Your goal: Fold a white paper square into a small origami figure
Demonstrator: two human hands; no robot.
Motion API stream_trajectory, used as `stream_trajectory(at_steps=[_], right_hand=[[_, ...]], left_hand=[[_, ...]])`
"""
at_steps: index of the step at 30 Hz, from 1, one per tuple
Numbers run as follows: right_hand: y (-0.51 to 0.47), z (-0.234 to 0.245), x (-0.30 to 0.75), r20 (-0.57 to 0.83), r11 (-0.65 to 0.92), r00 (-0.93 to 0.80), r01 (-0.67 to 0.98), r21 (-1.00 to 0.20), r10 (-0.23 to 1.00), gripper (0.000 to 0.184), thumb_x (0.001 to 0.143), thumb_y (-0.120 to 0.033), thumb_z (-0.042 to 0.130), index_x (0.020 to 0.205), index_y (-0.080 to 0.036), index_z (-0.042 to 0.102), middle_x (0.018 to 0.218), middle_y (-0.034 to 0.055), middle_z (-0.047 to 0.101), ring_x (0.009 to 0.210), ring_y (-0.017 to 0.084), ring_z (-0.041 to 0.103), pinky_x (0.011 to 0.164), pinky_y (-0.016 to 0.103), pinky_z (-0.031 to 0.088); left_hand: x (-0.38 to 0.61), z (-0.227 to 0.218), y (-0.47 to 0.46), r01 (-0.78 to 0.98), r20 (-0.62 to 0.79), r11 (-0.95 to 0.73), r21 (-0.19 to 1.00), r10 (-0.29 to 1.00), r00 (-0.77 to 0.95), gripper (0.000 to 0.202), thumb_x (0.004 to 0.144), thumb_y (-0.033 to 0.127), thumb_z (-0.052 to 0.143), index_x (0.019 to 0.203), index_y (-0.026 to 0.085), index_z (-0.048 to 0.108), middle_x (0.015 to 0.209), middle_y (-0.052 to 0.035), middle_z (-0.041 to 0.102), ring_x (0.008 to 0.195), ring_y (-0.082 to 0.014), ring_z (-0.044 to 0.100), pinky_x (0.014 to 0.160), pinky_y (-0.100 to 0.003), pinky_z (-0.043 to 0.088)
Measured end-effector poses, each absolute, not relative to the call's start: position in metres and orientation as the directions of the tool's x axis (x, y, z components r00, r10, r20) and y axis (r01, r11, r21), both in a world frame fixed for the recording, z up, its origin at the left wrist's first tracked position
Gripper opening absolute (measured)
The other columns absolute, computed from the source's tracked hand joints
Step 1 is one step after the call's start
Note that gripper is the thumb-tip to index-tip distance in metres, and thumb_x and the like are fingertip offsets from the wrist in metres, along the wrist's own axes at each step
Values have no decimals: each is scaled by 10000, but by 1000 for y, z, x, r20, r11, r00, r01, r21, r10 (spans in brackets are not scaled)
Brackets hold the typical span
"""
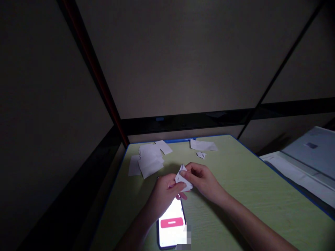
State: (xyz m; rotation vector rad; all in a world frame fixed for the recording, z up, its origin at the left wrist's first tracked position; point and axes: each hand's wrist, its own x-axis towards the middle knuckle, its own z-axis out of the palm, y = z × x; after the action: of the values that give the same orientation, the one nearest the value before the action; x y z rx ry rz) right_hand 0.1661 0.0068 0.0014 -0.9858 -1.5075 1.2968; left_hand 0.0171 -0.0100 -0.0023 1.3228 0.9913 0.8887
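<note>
A small white folded piece of paper (182, 177) is pinched between both hands above a green table (243, 195). My left hand (164, 193) grips it from the left and below, fingers curled. From the right, my right hand (202, 179) closes its fingertips on the paper's upper edge. A lit phone (171, 225) with a white screen and a red bar lies flat on the table under my left wrist.
Several loose white paper sheets (149, 160) lie at the table's far left. One more sheet (202, 145) and a small folded paper scrap (201, 155) sit at the far edge. The table has a blue rim. A pale box (309, 157) stands to the right.
</note>
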Motion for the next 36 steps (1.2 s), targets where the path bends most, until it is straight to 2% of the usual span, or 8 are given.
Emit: stream_trajectory(at_steps=[10,13,17,20,28,36], right_hand=[[6,-10,158,144,151,-136,43,-988,980,312,784,-407,565,617,-179,433,509,-62,396,465,80,359,425,206,271],[4,-2,162,145,159,-233,45,-986,962,328,812,-412,527,607,-176,428,521,-57,403,478,79,366,437,208,270],[4,10,173,118,165,-504,50,-985,856,298,822,-390,523,642,-156,489,552,-44,451,488,74,378,459,211,281],[5,12,179,102,168,-546,72,-983,831,284,840,-379,500,668,-154,518,575,-32,481,494,74,389,468,213,297],[4,5,171,150,233,-431,148,-961,890,300,842,-383,499,636,-164,493,555,-43,429,514,87,374,487,223,286],[2,1,167,173,250,-404,145,-957,898,295,852,-369,486,639,-166,482,555,-46,413,517,90,379,493,222,299]], left_hand=[[19,-1,-11,68,-35,17,998,961,273,173,764,280,524,677,135,560,571,15,593,473,-108,573,437,-192,376],[16,-3,-11,69,21,-41,997,965,261,231,802,330,490,689,137,547,549,10,588,459,-113,570,422,-193,368],[14,-5,-8,71,51,-68,995,975,218,264,815,367,477,698,138,537,546,-5,601,457,-125,571,416,-203,379],[14,-5,-7,95,44,-64,993,980,196,284,810,380,482,667,139,530,503,5,581,426,-114,547,398,-195,365],[16,3,-9,82,4,-19,996,985,173,261,796,362,488,683,135,551,542,4,605,432,-112,563,390,-190,361],[16,2,-9,107,16,-32,994,989,148,260,805,347,480,647,144,525,501,20,574,424,-112,556,393,-193,363]])
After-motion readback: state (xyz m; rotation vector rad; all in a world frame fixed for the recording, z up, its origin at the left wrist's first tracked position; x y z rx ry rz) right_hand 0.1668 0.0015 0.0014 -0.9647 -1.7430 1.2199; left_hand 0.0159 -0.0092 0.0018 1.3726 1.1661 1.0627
